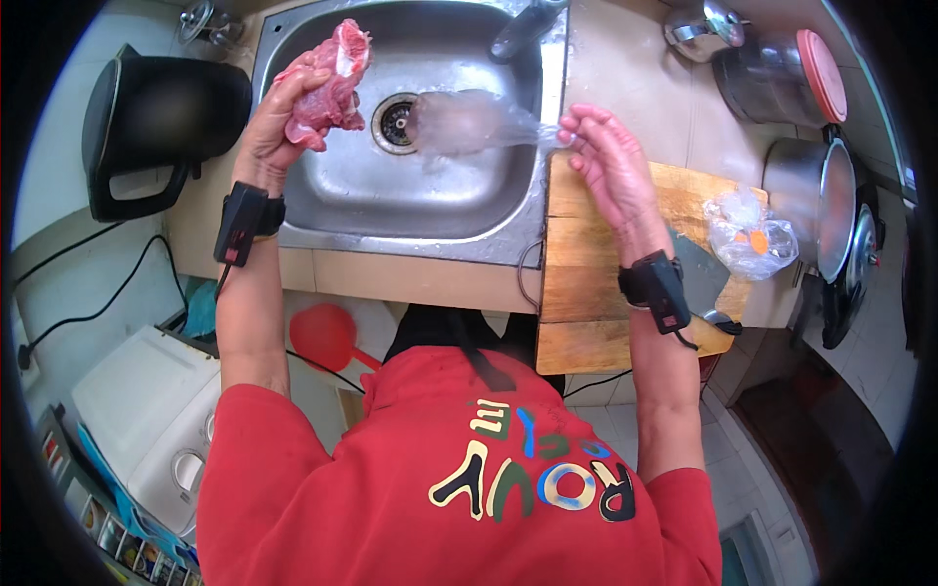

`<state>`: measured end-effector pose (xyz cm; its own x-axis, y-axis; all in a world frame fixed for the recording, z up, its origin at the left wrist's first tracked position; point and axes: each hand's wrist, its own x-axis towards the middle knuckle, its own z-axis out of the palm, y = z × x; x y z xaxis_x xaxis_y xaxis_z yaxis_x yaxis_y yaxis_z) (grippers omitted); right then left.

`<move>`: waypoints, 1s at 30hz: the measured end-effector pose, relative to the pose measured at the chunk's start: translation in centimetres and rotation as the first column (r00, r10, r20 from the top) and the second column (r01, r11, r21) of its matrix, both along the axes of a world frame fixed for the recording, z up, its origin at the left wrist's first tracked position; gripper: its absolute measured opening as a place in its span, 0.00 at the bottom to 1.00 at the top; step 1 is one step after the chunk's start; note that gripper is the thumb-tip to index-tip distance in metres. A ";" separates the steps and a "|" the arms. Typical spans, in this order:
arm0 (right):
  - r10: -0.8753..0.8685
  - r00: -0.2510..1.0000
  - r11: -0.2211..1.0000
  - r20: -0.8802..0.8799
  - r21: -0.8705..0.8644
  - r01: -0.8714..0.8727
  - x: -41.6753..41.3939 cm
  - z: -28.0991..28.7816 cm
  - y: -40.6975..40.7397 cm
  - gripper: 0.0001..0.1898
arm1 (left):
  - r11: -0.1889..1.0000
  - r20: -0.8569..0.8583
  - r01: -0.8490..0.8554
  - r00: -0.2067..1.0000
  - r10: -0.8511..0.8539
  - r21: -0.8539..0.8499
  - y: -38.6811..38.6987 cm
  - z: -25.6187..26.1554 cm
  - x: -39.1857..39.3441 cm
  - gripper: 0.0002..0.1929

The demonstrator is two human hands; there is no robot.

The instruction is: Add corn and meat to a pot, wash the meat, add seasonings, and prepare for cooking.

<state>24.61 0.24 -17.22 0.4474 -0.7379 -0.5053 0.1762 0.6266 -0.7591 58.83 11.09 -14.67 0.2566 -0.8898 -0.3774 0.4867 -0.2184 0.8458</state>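
My left hand [267, 121] grips a piece of raw meat with bone [330, 88] above the left side of the stainless steel sink [410, 227]. At the sink's right rim, my right hand [612, 161] pinches one end of a clear plastic bag [469, 124] between its fingertips. The bag stretches leftward over the basin and is blurred, with its far end by the drain strainer [398, 123]. Below my right hand lies a wooden cutting board [586, 286]. A broad metal blade [705, 271], apparently a cleaver's, rests on the board, partly hidden by my forearm.
A faucet [527, 29] overhangs the back right of the sink. A black electric kettle [168, 110] stands at left. Crumpled plastic bag [751, 234] lies on the board's right, beside a metal pot [799, 198]. A red dipper [322, 337] sits below the counter.
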 end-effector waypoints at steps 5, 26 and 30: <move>-0.011 0.994 0.998 0.112 -0.052 0.017 -0.3 -0.2 0.8 0.12 | 0.997 0.019 0.072 0.997 -0.073 0.034 -2.5 2.7 -2.8 0.21; 0.441 0.799 0.897 0.409 -0.242 -0.371 -7.1 -0.9 5.6 0.08 | 0.863 -0.762 0.483 0.499 -0.412 -0.149 -22.6 8.5 -53.9 0.25; 0.445 0.757 0.895 0.479 -0.226 -0.383 -9.2 -0.9 5.3 0.08 | 0.871 -0.704 0.418 0.536 -0.466 -0.258 -24.0 8.1 -57.5 0.36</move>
<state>15.41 5.54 -18.16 0.8891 -0.4553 -0.0474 0.2950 0.6490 -0.7013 1.38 -12.88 -6.59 -0.5115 -0.8355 -0.2008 0.7898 -0.5492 0.2732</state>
